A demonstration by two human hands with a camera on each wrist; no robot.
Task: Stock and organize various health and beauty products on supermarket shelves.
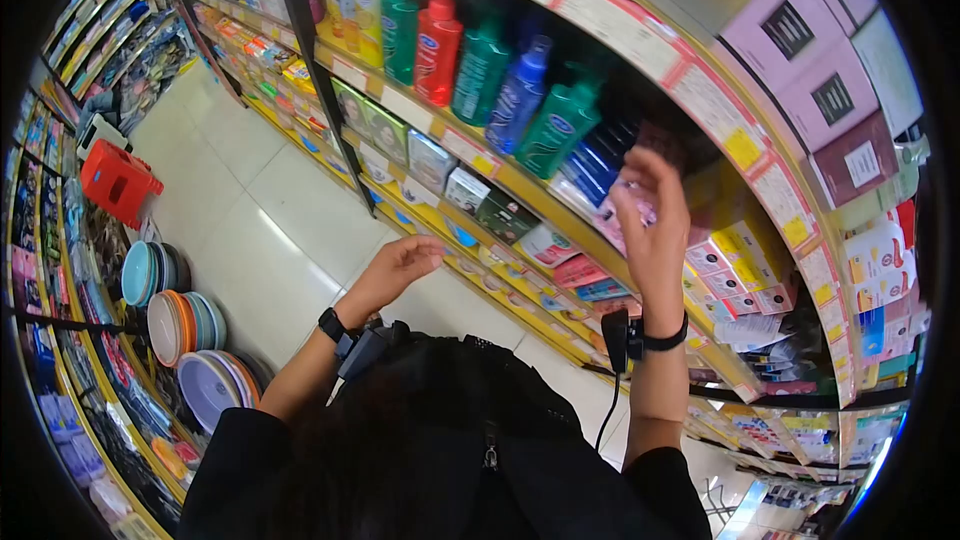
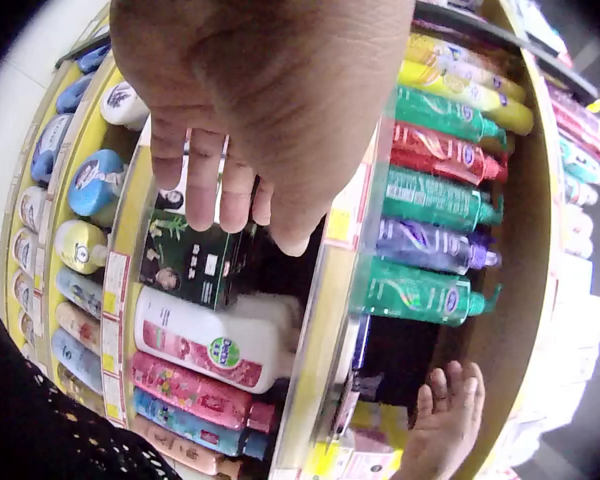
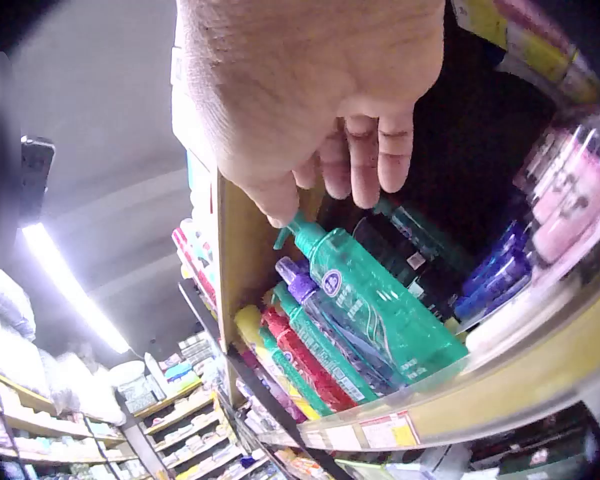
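Observation:
My right hand (image 1: 655,225) reaches in at the shelf of pump bottles, its fingers loosely bent with nothing between them. Closest to it is a green pump bottle (image 1: 560,130); in the right wrist view the thumb overlaps the green bottle's pump head (image 3: 305,232). A blue-purple pump bottle (image 1: 518,95), another green one (image 1: 482,70) and a red one (image 1: 437,45) stand in the same row. Dark blue packs (image 1: 592,165) lie on the bottle's other side. My left hand (image 1: 395,268) hangs in the air before the lower shelves, fingers relaxed, holding nothing.
A shelf edge with price labels (image 1: 560,0) runs above the bottles. Below stand boxes (image 1: 505,215) and a white Dettol bottle (image 2: 205,340). Stacked basins (image 1: 205,390) and a red case (image 1: 118,183) sit on the aisle's left. Pink boxes (image 1: 795,30) fill the upper right.

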